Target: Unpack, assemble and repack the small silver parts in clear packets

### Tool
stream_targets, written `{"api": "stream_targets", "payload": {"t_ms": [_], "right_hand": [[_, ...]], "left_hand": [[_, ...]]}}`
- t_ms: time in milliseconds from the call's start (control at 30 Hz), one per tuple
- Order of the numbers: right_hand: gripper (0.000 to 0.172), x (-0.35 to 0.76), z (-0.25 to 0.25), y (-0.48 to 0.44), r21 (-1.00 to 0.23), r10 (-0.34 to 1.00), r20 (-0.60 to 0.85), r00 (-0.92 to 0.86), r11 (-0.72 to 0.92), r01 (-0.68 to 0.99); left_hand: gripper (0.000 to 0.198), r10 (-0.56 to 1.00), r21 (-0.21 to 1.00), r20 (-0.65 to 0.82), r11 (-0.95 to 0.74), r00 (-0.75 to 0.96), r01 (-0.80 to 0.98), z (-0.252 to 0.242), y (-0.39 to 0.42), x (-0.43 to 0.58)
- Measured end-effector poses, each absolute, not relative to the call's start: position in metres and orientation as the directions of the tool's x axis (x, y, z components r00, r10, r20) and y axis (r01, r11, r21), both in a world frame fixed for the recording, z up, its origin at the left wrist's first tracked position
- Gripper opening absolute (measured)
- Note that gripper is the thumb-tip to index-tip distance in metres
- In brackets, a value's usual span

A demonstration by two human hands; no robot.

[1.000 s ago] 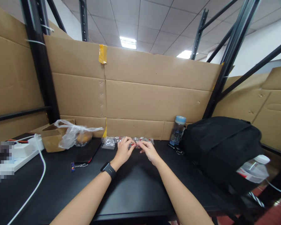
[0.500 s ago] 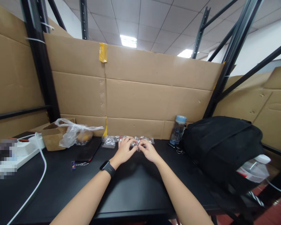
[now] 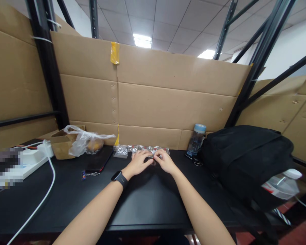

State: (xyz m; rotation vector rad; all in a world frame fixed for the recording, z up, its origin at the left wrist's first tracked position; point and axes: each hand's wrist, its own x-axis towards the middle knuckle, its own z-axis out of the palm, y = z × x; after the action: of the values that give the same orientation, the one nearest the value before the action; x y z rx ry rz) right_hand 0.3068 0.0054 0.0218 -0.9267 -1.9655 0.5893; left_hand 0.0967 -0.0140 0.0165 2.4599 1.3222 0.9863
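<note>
My left hand (image 3: 139, 164), with a black watch (image 3: 119, 179) on its wrist, is bent over the far part of the black table, thumb and fingers curled toward each other. Facing it, my right hand (image 3: 165, 162) pinches with thumb and index finger. The fingertips of both hands meet at something small with a hint of red, mostly hidden by the fingers. Just behind them lies a row of small clear plastic bags (image 3: 121, 151) with shiny and red bits inside, along the foot of the cardboard wall.
On the left are a phone-like black slab (image 3: 99, 163) with a keychain (image 3: 91, 174), a knotted plastic bag (image 3: 83, 144), a cardboard box (image 3: 62, 146) and a white power strip (image 3: 34, 166) with its cable. A water bottle (image 3: 196, 141) and a black backpack (image 3: 244, 160) stand on the right.
The view has shifted slightly, so everything sits a little further right. Both hands stay together in front of the bags; their fingers have moved slightly, and a bit of red now shows between them.
</note>
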Motion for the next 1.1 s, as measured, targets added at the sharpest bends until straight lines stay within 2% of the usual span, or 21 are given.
{"api": "stream_targets", "payload": {"t_ms": [167,300,400,467,600,700,767,833,900,1000,1033,1100], "right_hand": [[0.014,0.308,0.022,0.007,-0.649,0.765,0.548,-0.34,0.644,0.405],[0.011,0.31,0.021,0.007,-0.619,0.779,0.488,-0.393,0.626,0.474],[0.008,0.311,0.019,0.005,-0.578,0.776,0.453,-0.438,0.63,0.519],[0.008,0.311,0.019,0.003,-0.555,0.767,0.428,-0.478,0.64,0.532],[0.012,0.31,0.022,0.0,-0.52,0.742,0.367,-0.561,0.664,0.537],[0.008,0.311,0.026,-0.001,-0.511,0.74,0.347,-0.576,0.665,0.545],[0.006,0.316,0.029,0.001,-0.502,0.753,0.351,-0.557,0.653,0.567],[0.007,0.324,0.032,0.002,-0.484,0.782,0.344,-0.52,0.622,0.615],[0.016,0.336,0.035,0.004,-0.465,0.823,0.295,-0.486,0.568,0.68],[0.051,0.354,0.038,0.005,-0.449,0.874,0.119,-0.47,0.47,0.76],[0.061,0.359,0.039,0.005,-0.45,0.882,0.052,-0.469,0.44,0.777],[0.071,0.368,0.039,0.007,-0.462,0.89,-0.058,-0.453,0.378,0.802]], "left_hand": [[0.033,0.785,0.341,0.345,-0.615,0.514,0.711,0.008,-0.017,0.101],[0.043,0.791,0.27,0.332,-0.601,0.513,0.752,0.012,-0.013,0.091],[0.056,0.827,0.198,0.403,-0.497,0.392,0.845,0.025,-0.008,0.066],[0.059,0.864,0.167,0.431,-0.358,0.258,0.919,0.032,-0.004,0.042],[0.049,0.945,0.149,0.326,-0.085,0.032,0.985,0.031,0.002,-0.005],[0.028,0.967,0.176,0.246,0.021,-0.065,0.984,0.027,0.004,-0.022],[0.018,0.961,0.175,0.259,0.054,-0.099,0.983,0.03,0.003,-0.02],[0.021,0.939,0.176,0.321,0.071,-0.125,0.982,0.038,-0.001,-0.01],[0.025,0.901,0.188,0.421,0.027,-0.105,0.982,0.046,-0.005,0.009],[0.028,0.811,0.172,0.583,-0.19,0.056,0.967,0.048,-0.012,0.045],[0.029,0.79,0.159,0.603,-0.262,0.116,0.952,0.045,-0.014,0.057],[0.028,0.784,0.131,0.569,-0.383,0.247,0.914,0.035,-0.016,0.078]]}}
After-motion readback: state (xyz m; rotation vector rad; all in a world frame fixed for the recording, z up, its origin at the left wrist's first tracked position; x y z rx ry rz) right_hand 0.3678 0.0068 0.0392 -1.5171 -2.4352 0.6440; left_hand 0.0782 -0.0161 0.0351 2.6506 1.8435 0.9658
